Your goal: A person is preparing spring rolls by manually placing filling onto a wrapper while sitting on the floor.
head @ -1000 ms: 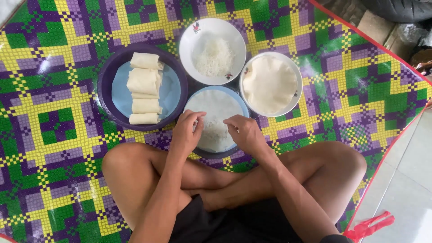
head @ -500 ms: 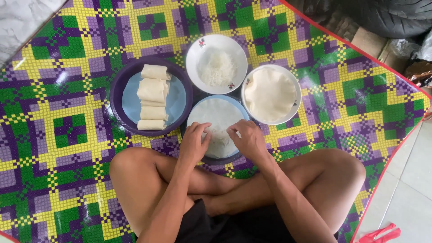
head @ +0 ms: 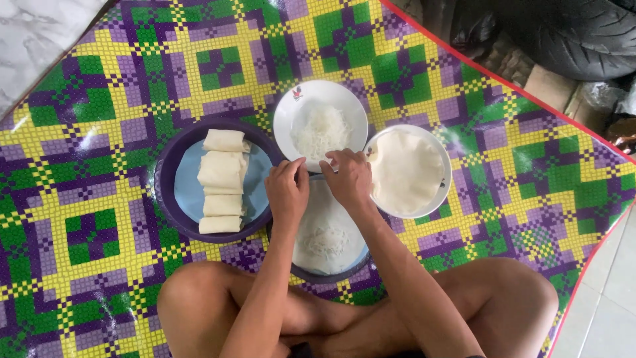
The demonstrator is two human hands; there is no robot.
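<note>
Both hands have moved up from the near edge of the wrapper plate to its far rim since the earlier frame, and now sit just below the noodle bowl. The left hand rests with fingers curled downward on the far edge of the round wrapper; whether it pinches the sheet cannot be told. The right hand is likewise curled, fingertips bunched at the boundary between the wrapper and the white bowl of noodles; its grip state cannot be determined. The wrapper lies flat on a blue plate directly in front of the crossed legs, with a small mound of white filling near its centre. At 10 o'clock from this plate stands a purple plate carrying finished rolls stacked in a column. At 2 o'clock stands a white bowl holding a stack of wrappers. All dishes rest on a checked mat in yellow, green and purple.
</note>
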